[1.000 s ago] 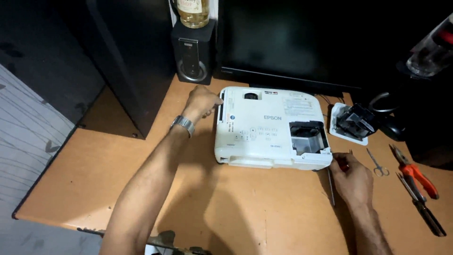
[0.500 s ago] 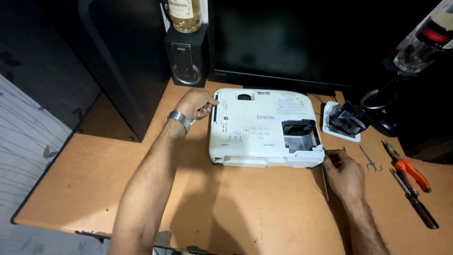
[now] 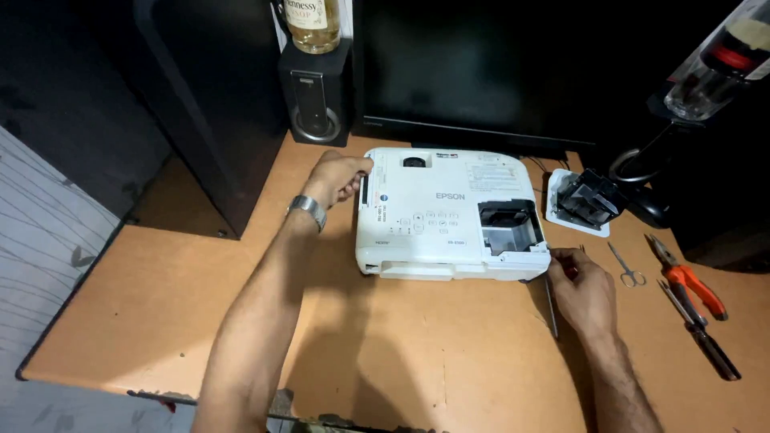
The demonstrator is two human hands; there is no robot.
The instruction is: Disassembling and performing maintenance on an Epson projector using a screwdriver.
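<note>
Gripping the white projector [image 3: 449, 216] by its left end, my left hand [image 3: 337, 178] is curling its fingers over that edge. At the projector's front right corner, my right hand [image 3: 584, 285] is closing on a thin screwdriver [image 3: 551, 309] lying on the brown desk [image 3: 160, 321]. Right of the projector, small scissors [image 3: 626, 269] and orange pliers [image 3: 688, 281] are lying well apart from it.

bottle [image 3: 314, 20] top cropped, right fingertips [image 3: 561, 261] hidden
</note>
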